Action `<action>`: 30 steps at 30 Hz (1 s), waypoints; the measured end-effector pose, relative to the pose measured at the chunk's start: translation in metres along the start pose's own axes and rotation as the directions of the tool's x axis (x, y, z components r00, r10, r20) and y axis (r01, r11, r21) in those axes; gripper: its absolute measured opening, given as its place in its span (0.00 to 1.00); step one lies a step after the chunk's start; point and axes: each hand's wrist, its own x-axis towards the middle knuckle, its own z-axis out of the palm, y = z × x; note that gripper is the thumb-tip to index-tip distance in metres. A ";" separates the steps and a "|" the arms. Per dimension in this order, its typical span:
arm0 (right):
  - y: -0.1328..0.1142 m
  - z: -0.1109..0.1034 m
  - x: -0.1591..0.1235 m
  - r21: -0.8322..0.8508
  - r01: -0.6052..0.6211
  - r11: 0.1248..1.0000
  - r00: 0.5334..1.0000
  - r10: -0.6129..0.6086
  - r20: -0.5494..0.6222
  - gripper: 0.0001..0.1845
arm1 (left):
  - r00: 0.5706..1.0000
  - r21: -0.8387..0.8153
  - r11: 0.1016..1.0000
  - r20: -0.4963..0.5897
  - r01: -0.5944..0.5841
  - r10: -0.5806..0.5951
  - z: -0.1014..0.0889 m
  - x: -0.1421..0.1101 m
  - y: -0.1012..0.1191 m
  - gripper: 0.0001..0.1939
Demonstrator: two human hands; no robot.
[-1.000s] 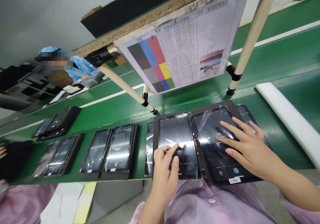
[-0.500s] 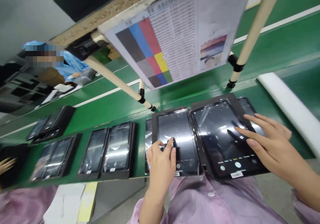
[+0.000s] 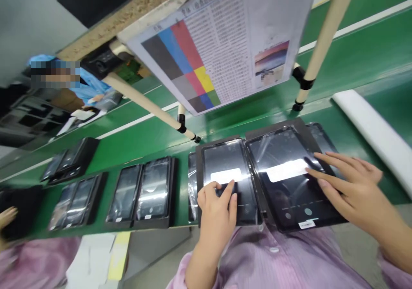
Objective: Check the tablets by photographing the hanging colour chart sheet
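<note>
Two tablets lie side by side at the bench's front edge. On the left tablet [image 3: 222,160], my left hand [image 3: 219,203] rests with its index finger stretched to the screen and the other fingers partly curled; nothing is in it. My right hand [image 3: 357,186] is spread open over the right edge of the right tablet [image 3: 277,147], fingertips at the screen. Each screen has a bright white rectangle across its middle and faint round icons near the bottom. Dark trays show behind both tablets. Another tablet [image 3: 320,136] is partly hidden behind my right hand.
Left along the green bench lie more tablets in dark trays [image 3: 152,188]. A paper chart [image 3: 209,57] hangs overhead on a board with cream posts [image 3: 144,102]. At right lies a long white strip [image 3: 373,126]. One person [image 3: 86,83] is across the bench; another's hand [image 3: 8,216] is at far left.
White rectangles have appeared on both screens and the lower icons look dimmer. My hands have shifted slightly to the right in view.
</note>
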 end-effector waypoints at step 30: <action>0.009 0.014 0.005 0.414 -0.885 0.213 0.403 0.795 0.453 0.51 | 0.825 -0.088 0.889 0.341 -0.450 0.451 0.009 0.027 0.069 0.50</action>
